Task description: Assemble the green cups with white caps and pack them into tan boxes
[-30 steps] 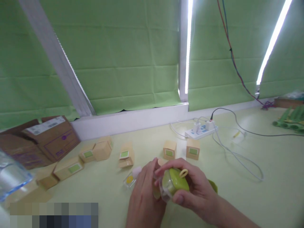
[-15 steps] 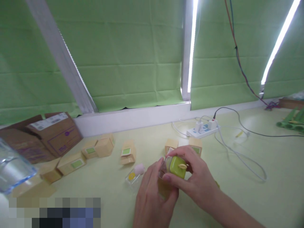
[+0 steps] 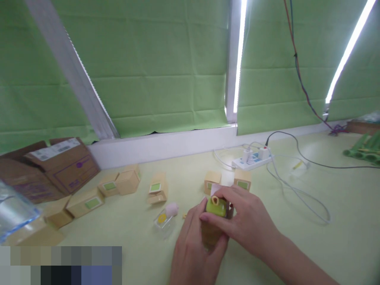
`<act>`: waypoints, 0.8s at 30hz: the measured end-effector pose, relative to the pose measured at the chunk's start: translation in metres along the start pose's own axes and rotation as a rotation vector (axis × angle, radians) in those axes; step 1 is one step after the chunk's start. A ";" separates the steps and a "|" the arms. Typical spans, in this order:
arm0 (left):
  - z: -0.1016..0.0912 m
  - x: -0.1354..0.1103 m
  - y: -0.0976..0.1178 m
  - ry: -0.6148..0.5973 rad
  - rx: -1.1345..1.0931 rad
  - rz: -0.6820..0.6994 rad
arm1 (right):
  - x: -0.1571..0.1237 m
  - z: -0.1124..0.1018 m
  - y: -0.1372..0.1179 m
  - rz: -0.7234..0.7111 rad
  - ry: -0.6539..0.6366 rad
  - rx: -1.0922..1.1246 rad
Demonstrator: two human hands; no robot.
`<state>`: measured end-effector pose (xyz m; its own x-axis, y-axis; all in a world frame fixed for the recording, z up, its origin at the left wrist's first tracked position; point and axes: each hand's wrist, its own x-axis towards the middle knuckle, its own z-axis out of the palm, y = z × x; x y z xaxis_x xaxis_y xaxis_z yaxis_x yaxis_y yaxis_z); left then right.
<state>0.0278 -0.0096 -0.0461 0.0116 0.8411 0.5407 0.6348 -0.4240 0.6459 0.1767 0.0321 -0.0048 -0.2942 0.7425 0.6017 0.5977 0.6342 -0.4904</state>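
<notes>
My right hand pinches a small yellow-green rounded thing with a cream loop on top. It stands upright at the top of a tan box; how deep it sits in the box is hidden by my fingers. My left hand is wrapped round the box from the left. A pale flap shows behind the green thing. Just left of my left hand lies a clear plastic piece with a yellow disc and a pale pink part.
Several small tan boxes with green labels, such as one near the middle, stand on the pale table. A big carton is at the left. Behind my right hand lie a power strip and looping cables. Green tubes lie far right.
The green thing has turned from tilted to upright, and its loop now points up. It has come down onto the box in my left hand.
</notes>
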 end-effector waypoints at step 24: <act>-0.016 0.007 -0.011 -0.097 0.070 -0.035 | 0.004 0.005 0.025 0.126 -0.076 0.473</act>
<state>0.0084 -0.0044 -0.0413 0.0614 0.8850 0.4616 0.6883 -0.3725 0.6225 0.1875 0.0520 -0.0180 -0.3056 0.8223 0.4800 0.2338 0.5535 -0.7994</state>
